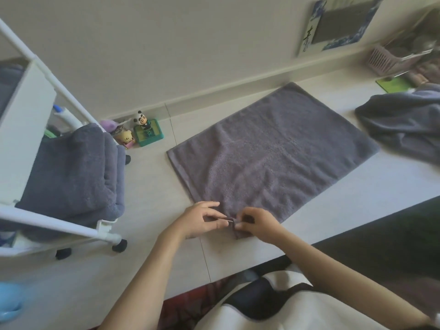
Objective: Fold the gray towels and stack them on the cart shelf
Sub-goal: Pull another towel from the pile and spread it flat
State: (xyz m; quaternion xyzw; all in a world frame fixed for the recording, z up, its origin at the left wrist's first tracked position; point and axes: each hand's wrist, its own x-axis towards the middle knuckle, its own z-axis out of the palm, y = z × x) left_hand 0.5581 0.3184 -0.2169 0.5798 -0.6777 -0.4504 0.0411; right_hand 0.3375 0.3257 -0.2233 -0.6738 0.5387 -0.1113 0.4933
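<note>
Head view: folded gray towels [71, 167] already stacked on white cart shelf [57, 225]; one terry towel [273, 153] lies flat, rectangular, on pale tiled tabletop [147, 186]; crumpled pile [404, 120] waits at right. Left hand [202, 220] and right hand [259, 223] both pinch its near corner. Roughly midway.

bare forearms without sleeves, and a white top [273, 313] with a dark curved band.

Only writing I can spot is black brush-style characters on the white strip of the poster [308, 34], too blurry to read.
</note>
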